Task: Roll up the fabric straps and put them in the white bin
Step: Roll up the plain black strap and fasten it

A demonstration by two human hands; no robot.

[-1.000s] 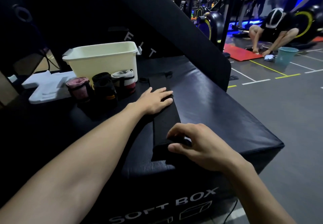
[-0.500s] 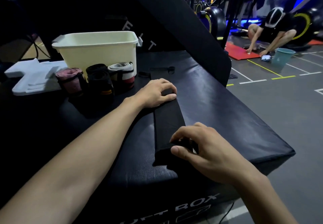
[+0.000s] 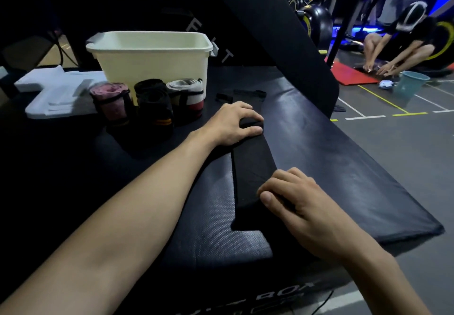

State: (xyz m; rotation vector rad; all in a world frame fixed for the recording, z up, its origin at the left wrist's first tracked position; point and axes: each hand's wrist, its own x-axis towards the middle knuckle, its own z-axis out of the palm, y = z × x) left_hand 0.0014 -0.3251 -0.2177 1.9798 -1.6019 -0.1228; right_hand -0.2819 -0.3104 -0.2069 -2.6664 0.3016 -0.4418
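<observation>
Right now, as I read my head view:
Black strap: lies flat and lengthwise on the padded box, running away from me — its near end sits under my right hand, its far part under my left.
Left hand: I have it palm down on the far part of the strap, fingers curled over a raised fold of the fabric and gripping it, thumb lying flat along the cloth.
Right hand: my fingers are bent at the strap's near right edge and the thumb presses in beside them, pinching the fabric there.
White bin: stands upright at the far left of the box top, well apart from both hands; I cannot see into it.
Rolled straps: three rolls stand just in front of the bin — a pink roll, a black roll and a white-and-red roll, packed side by side.
White foam piece: lies left of the bin.
Background: a crouching person beside a teal bucket on the gym floor, by a red mat.
</observation>
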